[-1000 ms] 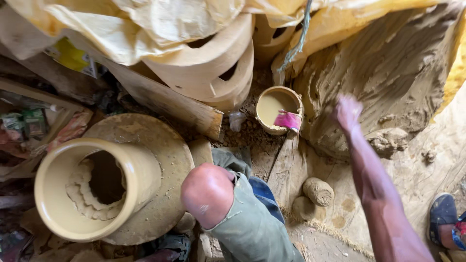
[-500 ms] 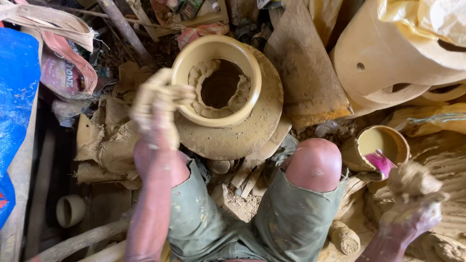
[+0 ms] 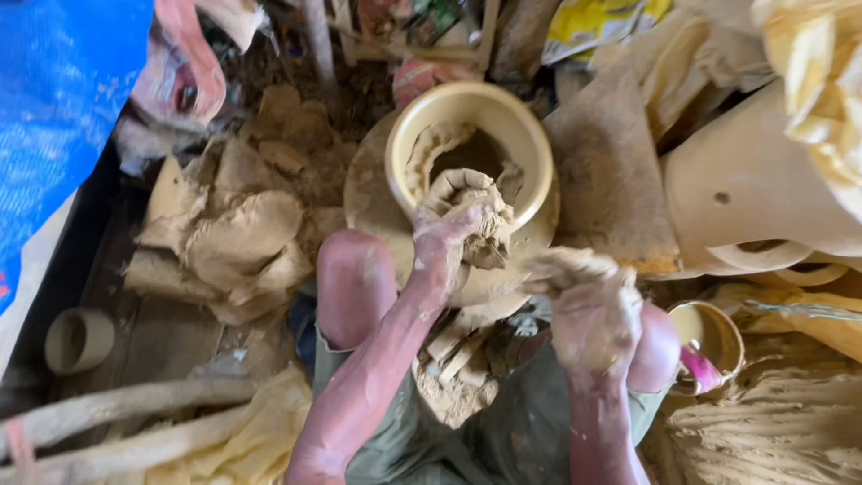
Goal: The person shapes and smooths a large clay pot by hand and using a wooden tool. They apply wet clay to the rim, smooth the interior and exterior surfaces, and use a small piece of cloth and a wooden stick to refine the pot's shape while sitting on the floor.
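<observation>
A round pale clay pot (image 3: pixel 401 148) stands on a clay-smeared wheel disc (image 3: pixel 366 202), its inside lined with rough clay. My left hand (image 3: pixel 446 235) is at the pot's near rim, closed on a wet clay lump (image 3: pixel 474 193) pressed against the inner wall. My right hand (image 3: pixel 593 314), coated in clay, hovers right of the wheel just above my knee. It grips another clay lump (image 3: pixel 567 267). My two bare knees flank the wheel's near edge.
A heap of clay slabs (image 3: pixel 238 238) lies left of the wheel, beside a blue tarp (image 3: pixel 63 108). A small clay ring (image 3: pixel 79 339) sits at the far left. Large pots (image 3: pixel 754 189) crowd the right. A small bowl (image 3: pixel 718 334) holding a pink cloth stands by my right knee.
My left hand moved from the left of the pot onto its near rim with clay. My right hand rose from the lower right toward the wheel, carrying clay.
</observation>
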